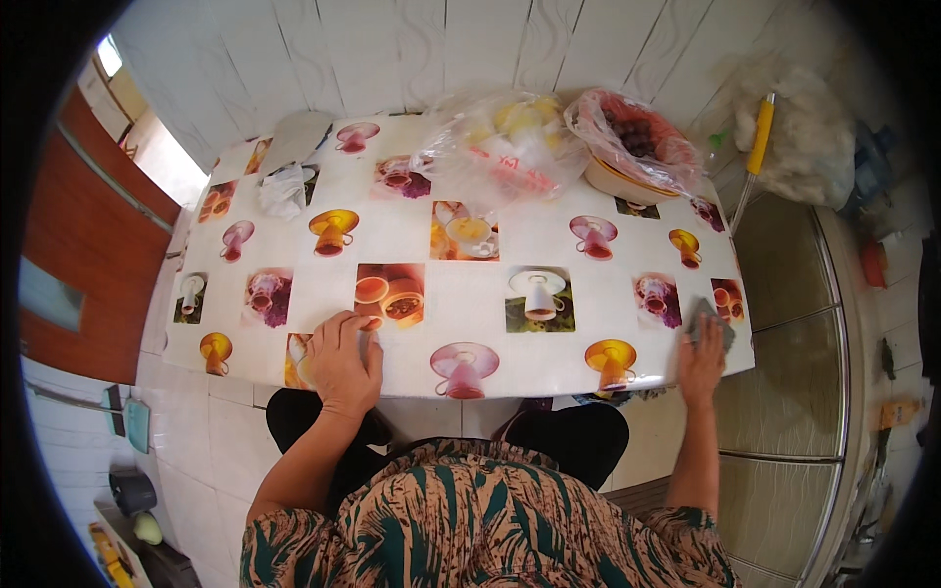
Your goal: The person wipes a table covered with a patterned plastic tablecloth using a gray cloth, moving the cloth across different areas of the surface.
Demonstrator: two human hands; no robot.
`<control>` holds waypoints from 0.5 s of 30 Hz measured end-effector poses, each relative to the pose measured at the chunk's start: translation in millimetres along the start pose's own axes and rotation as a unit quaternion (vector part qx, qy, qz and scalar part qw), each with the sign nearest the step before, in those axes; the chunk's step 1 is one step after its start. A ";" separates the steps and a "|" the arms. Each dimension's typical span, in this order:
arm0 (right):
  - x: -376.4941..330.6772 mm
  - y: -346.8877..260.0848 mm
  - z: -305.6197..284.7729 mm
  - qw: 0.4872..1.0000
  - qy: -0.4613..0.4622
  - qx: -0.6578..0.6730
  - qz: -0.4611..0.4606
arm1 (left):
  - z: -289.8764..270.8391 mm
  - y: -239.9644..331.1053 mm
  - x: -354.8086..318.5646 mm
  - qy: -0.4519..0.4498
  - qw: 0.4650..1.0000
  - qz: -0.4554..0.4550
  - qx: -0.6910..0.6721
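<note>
Head view: right fingers (708,338) flat, slightly apart on grey cloth (727,337); left fingers (329,336) loosely apart on tablecloth (466,304).

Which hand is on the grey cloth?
Your right hand is on the grey cloth; your left hand rests on the patterned tablecloth instead.

Loose patterned top (490,524): tan base, dark green streaks, darker brown-black marks. Sleeves (284,551) same print, ending near the elbows, well back from the fingers (336,335). Forearms bare. Black legwear (573,441), body side of the fingers.
</note>
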State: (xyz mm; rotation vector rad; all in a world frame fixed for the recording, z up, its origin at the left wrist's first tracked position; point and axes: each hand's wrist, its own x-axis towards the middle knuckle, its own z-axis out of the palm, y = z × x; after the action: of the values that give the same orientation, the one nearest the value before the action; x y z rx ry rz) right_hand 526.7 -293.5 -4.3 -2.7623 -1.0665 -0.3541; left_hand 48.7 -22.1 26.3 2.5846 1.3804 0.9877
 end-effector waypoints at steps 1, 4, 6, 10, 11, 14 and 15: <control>-12.8 -29.4 -7.1 1.000 -0.013 -0.004 -0.018 | 0.5 -2.0 -1.1 0.003 1.000 -0.001 0.000; -44.9 -114.4 -19.6 0.990 -0.028 0.059 -0.124 | 2.8 -4.9 -3.1 0.000 1.000 -0.003 -0.008; -62.5 -177.1 -33.3 0.976 -0.045 0.083 -0.195 | 1.7 -5.1 -2.6 -0.001 1.000 -0.002 -0.017; -90.1 -282.8 -41.7 0.918 -0.078 0.147 -0.359 | 1.6 -4.2 -3.7 0.020 0.999 0.002 -0.042; -96.0 -306.1 -41.9 0.899 -0.087 0.159 -0.399 | 3.3 -6.0 -5.0 0.032 0.998 0.000 -0.052; -104.4 -356.6 -41.8 0.856 -0.081 0.205 -0.467 | 1.4 -9.4 -5.5 0.059 0.995 0.000 -0.081; -99.4 -359.8 -40.9 0.857 -0.083 0.204 -0.466 | 2.3 -9.2 -4.2 0.062 0.994 0.005 -0.089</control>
State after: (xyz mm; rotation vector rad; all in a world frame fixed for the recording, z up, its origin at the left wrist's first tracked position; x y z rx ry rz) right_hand 205.1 -102.8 30.1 -1.7555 -2.1757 0.0308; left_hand 41.6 -19.3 19.3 2.4405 1.2404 1.2312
